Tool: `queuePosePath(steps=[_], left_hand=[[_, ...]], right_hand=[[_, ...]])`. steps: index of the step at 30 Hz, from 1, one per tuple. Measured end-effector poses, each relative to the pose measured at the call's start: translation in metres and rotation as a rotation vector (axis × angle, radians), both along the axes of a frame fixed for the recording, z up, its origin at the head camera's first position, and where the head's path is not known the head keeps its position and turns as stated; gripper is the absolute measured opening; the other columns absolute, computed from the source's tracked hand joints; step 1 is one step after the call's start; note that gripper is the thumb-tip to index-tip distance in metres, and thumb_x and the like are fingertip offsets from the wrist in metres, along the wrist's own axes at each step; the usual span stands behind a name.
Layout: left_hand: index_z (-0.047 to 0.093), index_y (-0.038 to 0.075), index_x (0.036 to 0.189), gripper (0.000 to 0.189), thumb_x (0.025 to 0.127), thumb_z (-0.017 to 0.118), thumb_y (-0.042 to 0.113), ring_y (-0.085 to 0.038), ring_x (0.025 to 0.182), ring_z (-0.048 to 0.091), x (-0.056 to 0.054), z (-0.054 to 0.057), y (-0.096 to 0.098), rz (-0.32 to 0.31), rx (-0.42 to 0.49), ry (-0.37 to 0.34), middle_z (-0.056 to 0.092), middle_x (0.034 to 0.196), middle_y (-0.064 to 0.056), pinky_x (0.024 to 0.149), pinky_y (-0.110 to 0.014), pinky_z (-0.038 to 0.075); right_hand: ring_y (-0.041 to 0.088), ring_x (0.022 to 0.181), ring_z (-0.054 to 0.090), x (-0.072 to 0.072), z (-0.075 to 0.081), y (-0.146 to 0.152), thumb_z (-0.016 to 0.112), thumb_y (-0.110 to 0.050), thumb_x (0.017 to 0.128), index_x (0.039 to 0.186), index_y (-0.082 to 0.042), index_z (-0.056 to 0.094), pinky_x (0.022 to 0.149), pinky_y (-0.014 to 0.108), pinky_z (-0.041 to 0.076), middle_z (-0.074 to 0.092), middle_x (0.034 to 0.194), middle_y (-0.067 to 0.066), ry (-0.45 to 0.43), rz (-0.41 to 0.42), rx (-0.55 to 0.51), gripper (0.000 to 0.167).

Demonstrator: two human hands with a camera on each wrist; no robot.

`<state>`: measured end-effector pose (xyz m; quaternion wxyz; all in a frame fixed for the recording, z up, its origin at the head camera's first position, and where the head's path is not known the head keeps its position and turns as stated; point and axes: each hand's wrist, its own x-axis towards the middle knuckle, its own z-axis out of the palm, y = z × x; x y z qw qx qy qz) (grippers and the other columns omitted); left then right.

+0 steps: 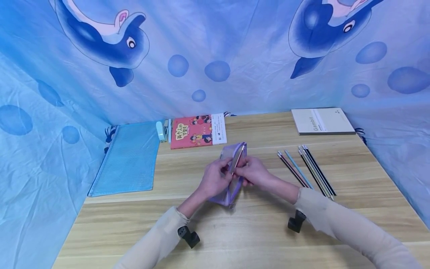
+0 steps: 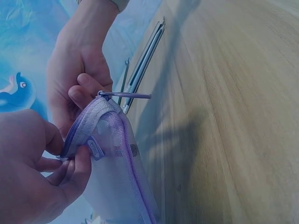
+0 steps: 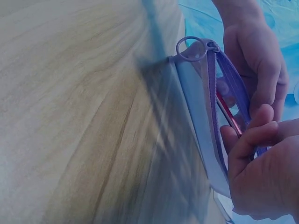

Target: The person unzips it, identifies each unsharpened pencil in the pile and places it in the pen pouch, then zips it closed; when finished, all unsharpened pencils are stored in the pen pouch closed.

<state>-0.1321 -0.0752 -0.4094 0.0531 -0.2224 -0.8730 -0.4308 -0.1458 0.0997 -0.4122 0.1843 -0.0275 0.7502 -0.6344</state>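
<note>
A purple-edged, see-through mesh pencil pouch (image 1: pixel 220 197) is held up over the middle of the table, its zipper open. My left hand (image 1: pixel 215 179) grips it by one side of the opening, thumb on the mesh near a small label (image 2: pixel 96 148). With thumb and fingertips, my right hand (image 1: pixel 256 172) pinches a red pencil (image 3: pixel 228 112) that lies within the unzipped mouth. The pencil's pale end points away from me in the head view. A ring pull (image 3: pixel 191 49) hangs at the zipper's end. Fingers partly hide the pencil's other end.
Several pencils (image 1: pixel 315 170) lie to the right, beyond my right forearm. A notebook (image 1: pixel 322 121) is at the back right. Along the back left are a red book (image 1: pixel 193 132), a light blue stapler (image 1: pixel 160 131) and a blue zip folder (image 1: pixel 129 160). A blue curtain hangs behind.
</note>
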Motion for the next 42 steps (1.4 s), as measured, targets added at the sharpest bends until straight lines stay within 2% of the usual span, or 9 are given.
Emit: queuePosePath(steps=[8, 14, 19, 24, 28, 32, 37, 42], left_hand=[[0.06, -0.01, 0.13, 0.051, 0.079, 0.068, -0.008, -0.02, 0.076, 0.065, 0.001, -0.001, -0.001, 0.007, 0.012, -0.014, 0.068, 0.087, -0.01, 0.065, -0.022, 0.056], [0.061, -0.009, 0.129, 0.052, 0.078, 0.069, -0.007, -0.02, 0.077, 0.064, 0.001, -0.002, -0.001, 0.025, 0.0, -0.01, 0.067, 0.088, -0.011, 0.067, -0.023, 0.056], [0.063, -0.01, 0.127, 0.05, 0.076, 0.065, -0.01, -0.021, 0.078, 0.063, 0.001, -0.003, -0.001, 0.018, 0.007, 0.018, 0.066, 0.087, -0.01, 0.067, -0.027, 0.057], [0.062, -0.012, 0.125, 0.049, 0.077, 0.065, -0.011, -0.022, 0.077, 0.064, 0.0, -0.001, -0.003, 0.008, 0.034, 0.028, 0.066, 0.087, -0.012, 0.067, -0.027, 0.058], [0.062, -0.013, 0.124, 0.048, 0.076, 0.065, -0.013, -0.023, 0.076, 0.064, -0.001, 0.001, -0.005, 0.007, 0.047, 0.044, 0.066, 0.086, -0.014, 0.066, -0.025, 0.057], [0.062, -0.013, 0.124, 0.048, 0.076, 0.066, -0.013, -0.022, 0.075, 0.063, -0.002, 0.001, -0.007, 0.011, 0.036, 0.046, 0.066, 0.086, -0.014, 0.065, -0.024, 0.057], [0.062, -0.013, 0.124, 0.048, 0.076, 0.066, -0.013, -0.022, 0.075, 0.063, -0.001, 0.0, -0.01, 0.013, 0.029, 0.036, 0.066, 0.086, -0.014, 0.065, -0.023, 0.056], [0.063, -0.012, 0.124, 0.048, 0.076, 0.066, -0.012, -0.021, 0.075, 0.063, -0.001, 0.0, -0.01, 0.02, 0.018, 0.051, 0.067, 0.086, -0.013, 0.065, -0.024, 0.056]], right_hand=[[0.012, 0.045, 0.056, 0.001, 0.003, -0.001, 0.061, -0.003, 0.093, 0.113, 0.011, 0.057, 0.035, 0.02, 0.037, 0.07, 0.083, 0.015, -0.032, 0.038, 0.033, 0.025], [0.013, 0.051, 0.059, 0.001, 0.004, 0.003, 0.058, -0.002, 0.091, 0.126, 0.012, 0.049, 0.037, 0.019, 0.037, 0.072, 0.093, 0.018, -0.061, 0.067, 0.002, 0.039], [0.014, 0.054, 0.06, -0.001, 0.006, 0.018, 0.057, -0.005, 0.094, 0.13, 0.01, 0.045, 0.038, 0.02, 0.038, 0.072, 0.098, 0.017, -0.066, 0.066, -0.014, 0.041], [0.015, 0.057, 0.061, -0.007, 0.013, 0.051, 0.059, -0.008, 0.093, 0.134, 0.009, 0.043, 0.041, 0.02, 0.039, 0.072, 0.1, 0.017, -0.049, 0.027, 0.031, 0.046], [0.015, 0.058, 0.064, -0.013, 0.023, 0.089, 0.059, -0.007, 0.094, 0.135, 0.011, 0.043, 0.041, 0.021, 0.039, 0.073, 0.097, 0.015, -0.015, -0.008, 0.11, 0.047], [0.014, 0.059, 0.064, -0.019, 0.029, 0.129, 0.058, -0.008, 0.097, 0.134, 0.012, 0.041, 0.041, 0.021, 0.038, 0.073, 0.094, 0.013, -0.025, -0.013, 0.163, 0.045], [0.015, 0.058, 0.064, -0.023, 0.029, 0.165, 0.058, -0.01, 0.098, 0.131, 0.013, 0.043, 0.042, 0.021, 0.037, 0.072, 0.091, 0.014, -0.01, 0.008, 0.262, 0.042], [0.02, 0.058, 0.064, -0.019, 0.03, 0.187, 0.057, -0.01, 0.098, 0.122, 0.013, 0.051, 0.041, 0.024, 0.038, 0.072, 0.087, 0.013, 0.038, 0.055, 0.437, 0.033]])
